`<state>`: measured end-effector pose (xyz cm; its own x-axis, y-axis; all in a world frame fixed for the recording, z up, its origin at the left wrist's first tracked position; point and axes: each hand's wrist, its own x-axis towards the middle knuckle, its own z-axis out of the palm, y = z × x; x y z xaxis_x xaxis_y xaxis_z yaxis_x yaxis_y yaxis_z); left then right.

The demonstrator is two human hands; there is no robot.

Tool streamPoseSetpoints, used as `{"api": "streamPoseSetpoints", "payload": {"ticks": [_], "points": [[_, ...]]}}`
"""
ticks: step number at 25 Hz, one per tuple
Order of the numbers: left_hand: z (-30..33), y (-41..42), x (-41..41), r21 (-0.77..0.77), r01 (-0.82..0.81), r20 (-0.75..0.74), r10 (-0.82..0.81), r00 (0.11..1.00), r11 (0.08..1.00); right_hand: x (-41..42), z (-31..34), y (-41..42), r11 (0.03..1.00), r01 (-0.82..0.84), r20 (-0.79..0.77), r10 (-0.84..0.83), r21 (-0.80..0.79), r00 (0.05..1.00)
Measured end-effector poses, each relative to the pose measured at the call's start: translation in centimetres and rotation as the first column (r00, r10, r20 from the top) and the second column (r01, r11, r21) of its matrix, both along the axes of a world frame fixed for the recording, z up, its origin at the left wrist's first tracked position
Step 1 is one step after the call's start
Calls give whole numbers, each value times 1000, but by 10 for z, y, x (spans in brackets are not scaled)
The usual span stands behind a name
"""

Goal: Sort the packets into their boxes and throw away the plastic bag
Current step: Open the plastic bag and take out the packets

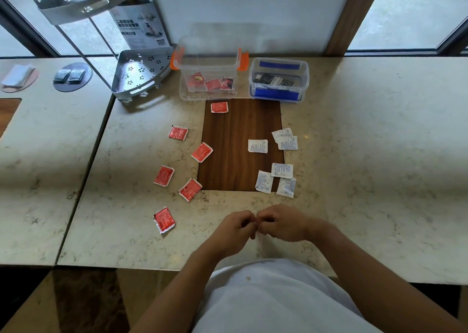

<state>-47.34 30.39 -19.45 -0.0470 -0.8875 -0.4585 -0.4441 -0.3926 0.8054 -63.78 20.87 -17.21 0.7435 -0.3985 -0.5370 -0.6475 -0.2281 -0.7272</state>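
Several red packets (pixel 201 152) lie scattered on the left of the marble table. Several white packets (pixel 257 146) lie on the right. At the back stand a clear box with orange clips (pixel 208 93) holding red packets and a clear box with blue clips (pixel 278 94) holding dark and white packets. My left hand (pixel 235 227) and my right hand (pixel 283 222) meet near the table's front edge. Both pinch a thin clear plastic bag (pixel 259 239) that hangs between them, barely visible.
A grey metal corner rack (pixel 138 79) stands at the back left beside the orange-clip box. A brown wooden inlay (pixel 235 165) fills the table's middle. A second table on the left carries two dark packets (pixel 69 76) on a round mat.
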Motion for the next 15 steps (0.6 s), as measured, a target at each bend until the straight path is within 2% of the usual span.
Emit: {"api": "streamPoseSetpoints", "payload": {"ticks": [2, 4, 7, 10, 13, 15], "points": [[0, 0, -3, -7, -73, -23, 73, 997, 997, 2, -6, 5, 995, 93, 47, -92, -21, 995], [1, 0, -6, -44, -111, 27, 113, 993, 993, 4, -12, 12, 977, 200, 85, -193, -78, 977], [3, -1, 3, -136, -116, 256, 148, 955, 984, -2, -16, 12, 893, 360, 95, -348, -269, 933], [7, -3, 8, -135, -85, 391, 132, 911, 987, -4, -14, 9, 860, 354, 50, -362, -367, 931], [9, -3, 8, -156, -86, 357, 137, 924, 984, -2, -13, 7, 845, 368, 28, -389, -388, 921], [11, -3, 8, -164, -158, 282, 199, 939, 974, -4, -12, 4, 843, 377, 29, -397, -384, 917]]}}
